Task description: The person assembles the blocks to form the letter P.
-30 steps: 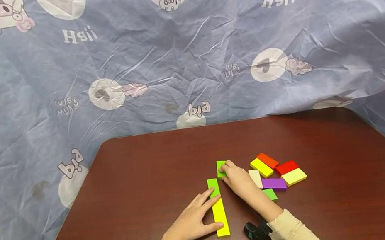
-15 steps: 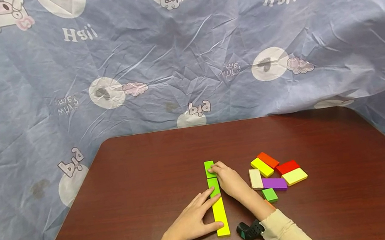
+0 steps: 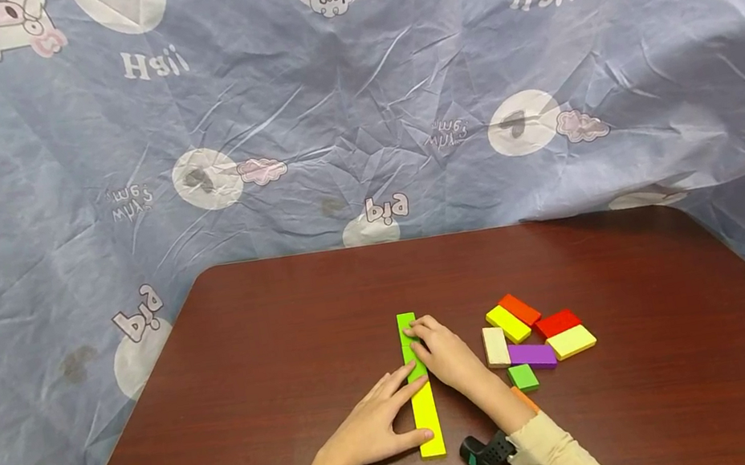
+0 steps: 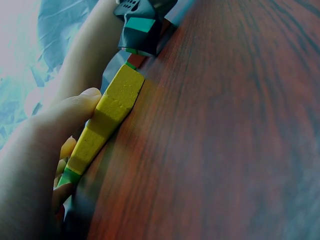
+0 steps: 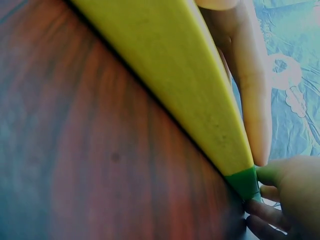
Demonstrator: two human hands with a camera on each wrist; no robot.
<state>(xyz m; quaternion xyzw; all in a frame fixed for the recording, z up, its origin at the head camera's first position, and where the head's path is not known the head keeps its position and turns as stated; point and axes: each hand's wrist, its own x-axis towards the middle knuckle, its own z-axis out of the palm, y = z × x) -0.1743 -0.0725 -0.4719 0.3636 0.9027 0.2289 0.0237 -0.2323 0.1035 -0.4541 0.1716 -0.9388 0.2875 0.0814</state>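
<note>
A straight row of blocks lies on the table: a long yellow piece (image 3: 426, 411) nearest me, then a green block (image 3: 410, 356), then another green block (image 3: 405, 323) at the far end. My left hand (image 3: 369, 424) rests along the row from the left, fingers extended and spread; its thumb touches the yellow piece (image 4: 107, 112) near its close end. My right hand (image 3: 452, 354) holds the far green block from the right, fingertips on its top and side, thumb beside the nearer green one. In the right wrist view, fingers partly cover the green end (image 5: 244, 182).
Right of the row lie a cream block (image 3: 496, 347), a purple block (image 3: 533, 356), a small green block (image 3: 523, 378), yellow, orange-red, red and pale yellow blocks. An orange block (image 3: 525, 399) is partly hidden by the right forearm. Behind the brown table (image 3: 281, 304) hangs a printed cloth (image 3: 324, 110).
My right hand has moved left with the far green block, lined it up, and drawn it back until it meets the nearer green block. The left hand stays put.
</note>
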